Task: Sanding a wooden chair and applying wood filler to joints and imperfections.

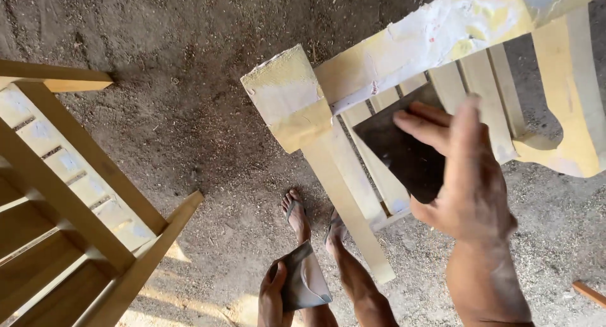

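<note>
Head view: right hand presses dark sandpaper on slatted wooden chair.

The right hand covers part of that dark sheet. The chair frame runs off the top right, and the second wooden frame is cut off at the left edge.

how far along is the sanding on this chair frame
Done: pale filler is already spread on the top rail and the post end. In hand: the right hand presses a dark sanding sheet against the slats; the left hand holds a folded sheet. Left: the rail's filler looks rough and patchy, apparently unsanded.
</note>
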